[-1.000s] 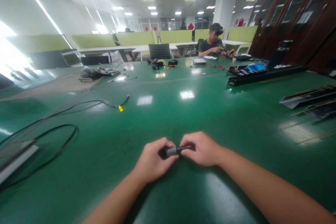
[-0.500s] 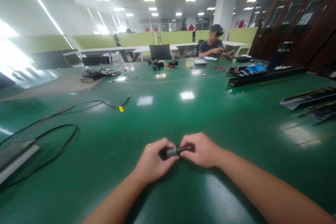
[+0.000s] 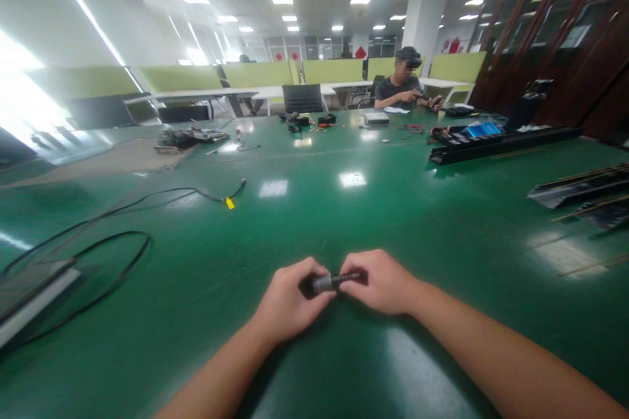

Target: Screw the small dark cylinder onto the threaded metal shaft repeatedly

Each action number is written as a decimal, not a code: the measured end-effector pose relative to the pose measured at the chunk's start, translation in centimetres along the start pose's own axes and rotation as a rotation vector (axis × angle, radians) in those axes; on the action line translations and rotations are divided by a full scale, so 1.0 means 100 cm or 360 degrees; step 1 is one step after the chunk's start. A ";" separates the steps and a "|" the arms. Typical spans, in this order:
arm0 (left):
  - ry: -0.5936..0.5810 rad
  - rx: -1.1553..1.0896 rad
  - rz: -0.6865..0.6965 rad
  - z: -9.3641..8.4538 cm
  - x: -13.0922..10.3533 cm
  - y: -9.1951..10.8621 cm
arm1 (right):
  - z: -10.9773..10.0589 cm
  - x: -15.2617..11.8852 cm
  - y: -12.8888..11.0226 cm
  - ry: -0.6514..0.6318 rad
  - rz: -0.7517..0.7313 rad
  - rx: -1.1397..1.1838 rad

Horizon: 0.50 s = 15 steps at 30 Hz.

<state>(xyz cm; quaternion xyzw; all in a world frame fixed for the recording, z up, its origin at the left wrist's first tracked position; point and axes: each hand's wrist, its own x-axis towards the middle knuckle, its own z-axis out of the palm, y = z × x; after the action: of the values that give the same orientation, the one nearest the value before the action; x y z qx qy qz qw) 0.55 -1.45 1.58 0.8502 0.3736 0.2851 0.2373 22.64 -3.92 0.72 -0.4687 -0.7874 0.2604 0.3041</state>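
Between both hands, low over the green table point(image 3: 206, 262), lies a small grey metal cylinder point(image 3: 323, 284) with a thin dark shaft point(image 3: 350, 277) sticking out to the right. I cannot make out exactly what kind of part it is. My left hand point(image 3: 289, 298) is closed around the cylinder with thumb and fingers, and the palm hides its left end. The shaft is pinched by my right hand point(image 3: 381, 280), whose curled fingers cover part of the tip. Both hands nearly touch each other at the middle of the part.
On the left, a black cable point(image 3: 132, 255) with a yellow tag point(image 3: 230, 203) runs across the table near a flat grey device point(image 3: 39, 301). Long black metal channels point(image 3: 506, 146) lie at the right. Across the table sits a person point(image 3: 400, 88) handling something; small parts and a white box point(image 3: 376, 118) lie nearby.
The whole view has shifted slightly. Both hands keep the same grip on the grey cylinder and its shaft, with hardly any visible movement.
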 end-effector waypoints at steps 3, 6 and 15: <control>0.0005 -0.0001 -0.0004 -0.001 0.001 0.000 | 0.001 0.000 0.001 0.0012 0.0003 -0.0009; 0.0004 -0.0005 -0.0014 -0.001 0.001 0.001 | 0.001 0.000 0.001 0.0016 0.0004 -0.0012; 0.0014 -0.0020 -0.0023 -0.001 0.000 -0.002 | -0.002 0.001 0.000 0.0010 0.0027 0.0000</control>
<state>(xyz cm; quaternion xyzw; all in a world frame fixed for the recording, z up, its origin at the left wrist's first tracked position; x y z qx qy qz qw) 0.43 -1.32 1.52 0.8446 0.3791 0.2895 0.2431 22.74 -3.84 0.88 -0.4761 -0.7825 0.2617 0.3043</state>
